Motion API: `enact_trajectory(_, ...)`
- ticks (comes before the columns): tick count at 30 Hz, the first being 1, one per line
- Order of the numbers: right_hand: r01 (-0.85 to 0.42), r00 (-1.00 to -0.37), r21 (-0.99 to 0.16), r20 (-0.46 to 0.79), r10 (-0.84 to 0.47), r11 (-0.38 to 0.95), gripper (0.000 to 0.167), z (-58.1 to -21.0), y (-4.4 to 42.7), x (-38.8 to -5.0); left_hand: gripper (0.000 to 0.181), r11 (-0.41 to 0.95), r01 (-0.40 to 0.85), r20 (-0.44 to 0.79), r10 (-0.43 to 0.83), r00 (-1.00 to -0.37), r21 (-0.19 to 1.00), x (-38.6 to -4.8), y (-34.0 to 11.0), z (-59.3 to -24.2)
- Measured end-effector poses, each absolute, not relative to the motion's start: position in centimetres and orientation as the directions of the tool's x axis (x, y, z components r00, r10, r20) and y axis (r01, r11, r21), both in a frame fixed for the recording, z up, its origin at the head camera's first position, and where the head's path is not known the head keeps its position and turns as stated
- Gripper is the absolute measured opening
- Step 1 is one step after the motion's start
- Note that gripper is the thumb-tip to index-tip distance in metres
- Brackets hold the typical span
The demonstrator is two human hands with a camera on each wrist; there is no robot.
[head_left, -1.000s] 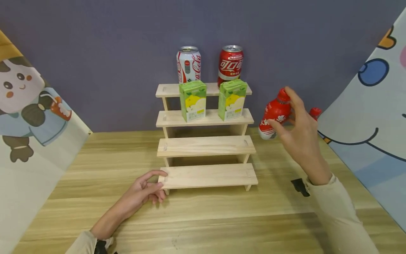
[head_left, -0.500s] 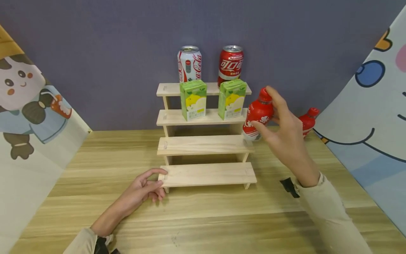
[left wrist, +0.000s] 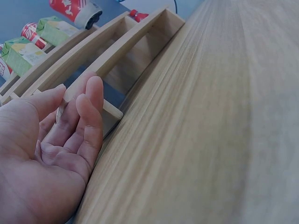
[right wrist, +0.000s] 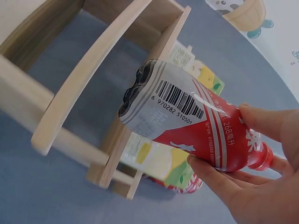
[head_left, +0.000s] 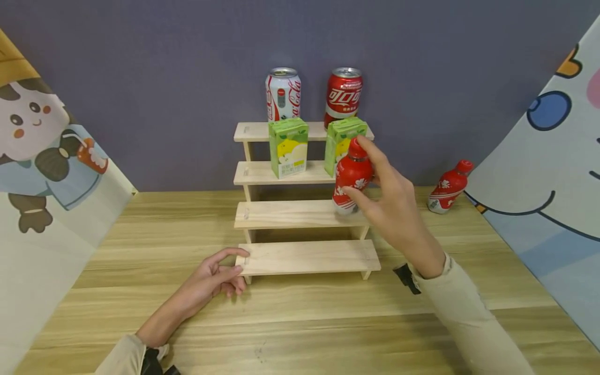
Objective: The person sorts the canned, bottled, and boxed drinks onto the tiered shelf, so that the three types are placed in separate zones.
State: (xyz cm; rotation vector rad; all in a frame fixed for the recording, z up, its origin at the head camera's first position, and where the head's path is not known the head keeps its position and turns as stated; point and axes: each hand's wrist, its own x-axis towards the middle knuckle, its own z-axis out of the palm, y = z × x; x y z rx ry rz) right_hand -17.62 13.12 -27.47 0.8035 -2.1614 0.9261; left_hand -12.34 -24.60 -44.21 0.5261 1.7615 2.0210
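My right hand (head_left: 396,208) grips a red plastic bottle (head_left: 352,177) between thumb and fingers. The bottle hangs tilted above the right part of the third step down of a wooden tiered shelf (head_left: 300,259); its dark underside shows in the right wrist view, apart from the wood. With thumb and forefinger, my left hand (head_left: 213,281) pinches the left end of the lowest step. A second red bottle (head_left: 448,187) stands on the table to the right. Two green juice cartons, a left one (head_left: 288,148) and a right one (head_left: 334,148) partly hidden by the held bottle, occupy the second step.
On the top step stand a white cola can (head_left: 283,96) and a red cola can (head_left: 344,96), their lower parts behind the cartons. A grey wall (head_left: 187,104) rises behind the shelf. Cartoon-printed panels (head_left: 529,166) flank the wood-grain table (head_left: 300,323).
My right hand has carried the bottle left, from beside the shelf to above the third step, uncovering the second bottle. The left hand keeps its place on the lowest step.
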Motion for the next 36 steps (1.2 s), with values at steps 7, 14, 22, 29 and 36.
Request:
enact_trajectory(7, -0.741, -0.616, -0.399, 0.724, -0.31, 0.541, 0.091, -27.8, 11.0, -17.4, 0.04, -0.121, -0.057, 0.017, 0.533, -0.846, 0.991, -12.4, -24.7, -44.3)
enact_trajectory(14, -0.777, -0.595, -0.395, 0.716, -0.367, 0.489, 0.09, -27.9, 8.7, -17.4, 0.04, -0.123, -0.06, 0.015, 0.533, -0.846, 0.991, -12.4, -24.7, -44.3)
enact_trajectory(22, -0.803, -0.57, -0.384, 0.717, -0.401, 0.456, 0.088, -28.3, 6.4, -17.9, 0.041, -0.118, -0.061, 0.01, 0.526, -0.85, 0.991, -12.4, -24.6, -44.3)
enact_trajectory(29, -0.815, -0.562, -0.392, 0.716, -0.415, 0.428, 0.087, -28.9, 5.0, -18.7, 0.041, -0.107, -0.066, -0.002, 0.516, -0.857, 0.992, -12.5, -24.5, -44.4)
enact_trajectory(36, -0.822, -0.554, -0.398, 0.724, -0.411, 0.408, 0.086, -29.6, 3.9, -19.6, 0.041, -0.111, -0.061, 0.005, 0.52, -0.854, 0.992, -12.5, -24.5, -44.3)
